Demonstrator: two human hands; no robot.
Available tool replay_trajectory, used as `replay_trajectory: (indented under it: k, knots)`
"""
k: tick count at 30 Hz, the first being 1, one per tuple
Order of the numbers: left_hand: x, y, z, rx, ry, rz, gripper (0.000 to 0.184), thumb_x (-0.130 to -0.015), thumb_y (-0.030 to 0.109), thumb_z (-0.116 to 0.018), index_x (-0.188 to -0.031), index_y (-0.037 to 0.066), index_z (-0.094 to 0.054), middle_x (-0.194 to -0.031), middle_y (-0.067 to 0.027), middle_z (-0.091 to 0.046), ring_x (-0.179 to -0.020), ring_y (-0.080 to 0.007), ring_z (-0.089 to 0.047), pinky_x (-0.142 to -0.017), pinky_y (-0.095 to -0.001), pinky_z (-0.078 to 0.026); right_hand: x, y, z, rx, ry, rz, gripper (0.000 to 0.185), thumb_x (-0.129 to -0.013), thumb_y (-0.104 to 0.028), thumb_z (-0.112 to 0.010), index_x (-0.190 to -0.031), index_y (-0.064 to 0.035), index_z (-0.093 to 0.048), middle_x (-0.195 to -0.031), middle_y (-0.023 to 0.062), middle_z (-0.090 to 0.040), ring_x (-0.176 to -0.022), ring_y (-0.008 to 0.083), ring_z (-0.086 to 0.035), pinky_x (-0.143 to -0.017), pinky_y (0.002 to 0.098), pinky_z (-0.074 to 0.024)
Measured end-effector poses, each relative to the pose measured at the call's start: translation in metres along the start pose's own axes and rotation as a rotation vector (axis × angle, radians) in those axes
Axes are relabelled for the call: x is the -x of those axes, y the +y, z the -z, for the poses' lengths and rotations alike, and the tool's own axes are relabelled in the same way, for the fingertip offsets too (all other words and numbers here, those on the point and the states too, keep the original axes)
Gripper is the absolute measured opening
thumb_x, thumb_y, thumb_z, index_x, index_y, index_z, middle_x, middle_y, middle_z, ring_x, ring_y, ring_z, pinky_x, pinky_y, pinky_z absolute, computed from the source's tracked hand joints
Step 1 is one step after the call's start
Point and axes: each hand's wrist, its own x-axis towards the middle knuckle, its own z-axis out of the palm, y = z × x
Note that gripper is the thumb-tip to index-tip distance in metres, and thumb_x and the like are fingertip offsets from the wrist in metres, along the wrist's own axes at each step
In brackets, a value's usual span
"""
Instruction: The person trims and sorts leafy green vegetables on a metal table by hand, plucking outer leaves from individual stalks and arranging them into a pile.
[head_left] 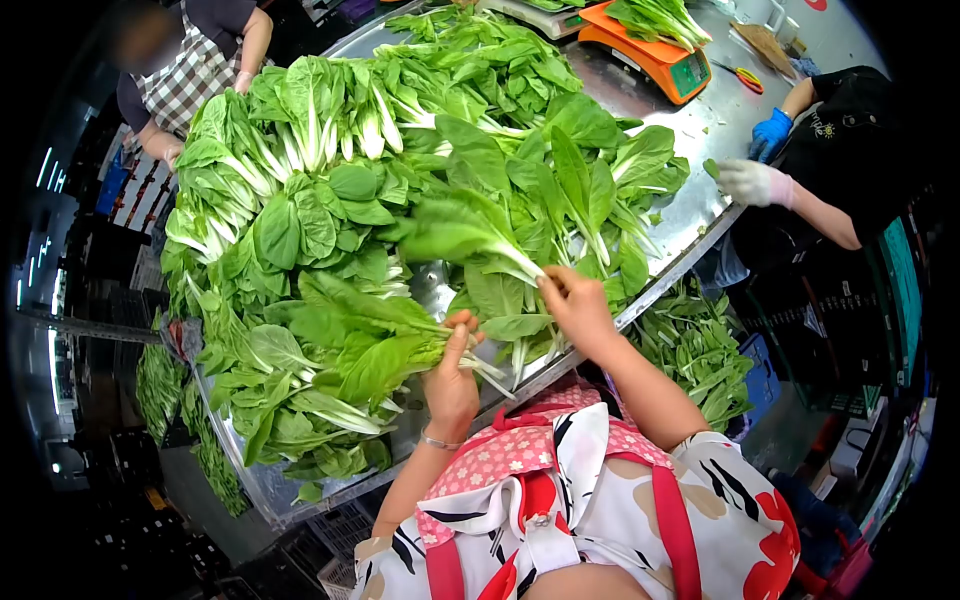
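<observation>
Near the front edge of the metal table, my left hand (453,385) is closed around the stems of a bunch of leafy greens (365,325), its leaves pointing left. My right hand (578,308) pinches the white stem end of a single head of greens (465,228), whose leaves are blurred by motion. Heaped greens (310,215) with broad leaves and white stalks lie beyond and left of my hands. More loose greens (580,190) are spread to the right of the held head.
An orange scale (650,50) with greens on it stands at the back, near yellow-handled scissors (750,80). A co-worker's gloved hand (757,184) is at the right edge; another person in a checked apron (190,75) stands back left. Below the table, a blue crate (762,375) stands beside greens.
</observation>
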Motion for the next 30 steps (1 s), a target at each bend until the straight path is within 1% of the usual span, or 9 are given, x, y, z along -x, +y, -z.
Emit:
replay_trajectory:
  k: [1, 4, 8, 16, 20, 24, 26, 28, 30]
  knots:
    - [0.003, 0.005, -0.004, -0.05, 0.011, -0.034, 0.02, -0.085, 0.01, -0.053, -0.102, -0.001, -0.053, -0.099, -0.008, -0.055, -0.093, -0.0183, -0.053, -0.08, -0.034, -0.046, -0.005, 0.001, 0.002, -0.444, -0.107, -0.252, 0.02, -0.085, -0.017, -0.054, -0.092, 0.001, -0.056, -0.074, 0.0061, -0.058, -0.063, 0.0128, -0.059, -0.054, 0.0238, -0.0429]
    - [0.003, 0.005, -0.007, -0.048, -0.022, -0.095, 0.018, -0.086, 0.011, -0.053, -0.099, -0.001, -0.054, -0.098, -0.0079, -0.054, -0.09, -0.0177, -0.053, -0.08, -0.0335, -0.046, -0.006, 0.003, 0.007, -0.898, -0.194, -0.312, 0.021, -0.086, -0.018, -0.053, -0.095, 0.0012, -0.054, -0.076, 0.0036, -0.058, -0.065, 0.0136, -0.06, -0.055, 0.0231, -0.0423]
    - [0.007, 0.006, -0.022, -0.066, -0.096, -0.08, 0.019, -0.086, 0.013, -0.052, -0.097, -0.002, -0.054, -0.095, -0.0073, -0.055, -0.089, -0.017, -0.053, -0.081, -0.0314, -0.044, 0.0, 0.002, 0.005, -1.037, -0.256, -0.296, 0.025, -0.088, -0.019, -0.049, -0.102, 0.0017, -0.048, -0.082, 0.0062, -0.058, -0.072, 0.0161, -0.061, -0.059, 0.0237, -0.0428]
    - [0.002, -0.004, -0.053, -0.064, -0.179, -0.022, 0.022, -0.086, 0.008, -0.05, -0.105, -0.004, -0.052, -0.101, -0.0091, -0.055, -0.095, -0.0168, -0.054, -0.083, -0.0282, -0.043, 0.013, -0.002, -0.005, -0.83, -0.072, -0.007, 0.016, -0.088, -0.01, -0.047, -0.097, 0.0029, -0.047, -0.085, 0.0089, -0.06, -0.078, 0.0155, -0.061, -0.061, 0.028, -0.0452]
    - [-0.006, -0.016, -0.051, -0.239, -0.212, -0.083, 0.027, -0.084, 0.011, -0.056, -0.106, -0.004, -0.052, -0.103, -0.0079, -0.055, -0.093, -0.0152, -0.053, -0.082, -0.0268, -0.041, 0.018, -0.002, -0.001, -0.004, 0.173, 0.464, 0.021, -0.076, -0.006, -0.058, -0.094, 0.0024, -0.05, -0.08, 0.0148, -0.061, -0.064, 0.027, -0.057, -0.061, 0.036, -0.044]
    - [-0.009, -0.021, -0.038, -0.753, -0.234, -0.396, 0.027, -0.082, 0.009, -0.059, -0.105, -0.003, -0.052, -0.1, -0.0045, -0.057, -0.087, -0.0147, -0.052, -0.08, -0.0269, -0.041, 0.023, -0.004, -0.01, 0.138, 0.232, 0.719, 0.02, -0.074, -0.006, -0.057, -0.092, -0.0009, -0.053, -0.083, 0.0164, -0.059, -0.068, 0.0299, -0.055, -0.063, 0.0371, -0.0425]
    - [-0.017, -0.026, -0.038, -0.296, -0.116, -0.121, 0.027, -0.08, 0.005, -0.059, -0.105, -0.001, -0.052, -0.099, -0.0048, -0.057, -0.087, -0.0154, -0.054, -0.079, -0.0274, -0.042, 0.023, -0.002, -0.016, 0.051, 0.215, 0.696, 0.016, -0.078, -0.008, -0.055, -0.092, -0.002, -0.054, -0.088, 0.0148, -0.059, -0.075, 0.0235, -0.057, -0.068, 0.0331, -0.0428]
    - [-0.016, -0.02, -0.037, 0.097, -0.1, 0.023, 0.029, -0.078, 0.001, -0.06, -0.105, 0.002, -0.052, -0.099, -0.0053, -0.057, -0.088, -0.0162, -0.055, -0.078, -0.0286, -0.044, 0.031, -0.013, -0.009, -0.546, -0.054, 0.015, 0.015, -0.082, -0.011, -0.053, -0.093, -0.0009, -0.052, -0.093, 0.0098, -0.058, -0.083, 0.0149, -0.055, -0.072, 0.0275, -0.0418]
    - [-0.017, -0.02, -0.03, 0.143, -0.07, 0.103, 0.032, -0.076, -0.003, -0.059, -0.107, 0.004, -0.051, -0.098, -0.0052, -0.057, -0.09, -0.0164, -0.056, -0.078, -0.03, -0.044, 0.025, -0.021, -0.007, -0.633, -0.089, -0.17, 0.021, -0.085, -0.015, -0.051, -0.099, 0.0015, -0.052, -0.093, 0.0044, -0.058, -0.083, 0.009, -0.051, -0.073, 0.0237, -0.041]
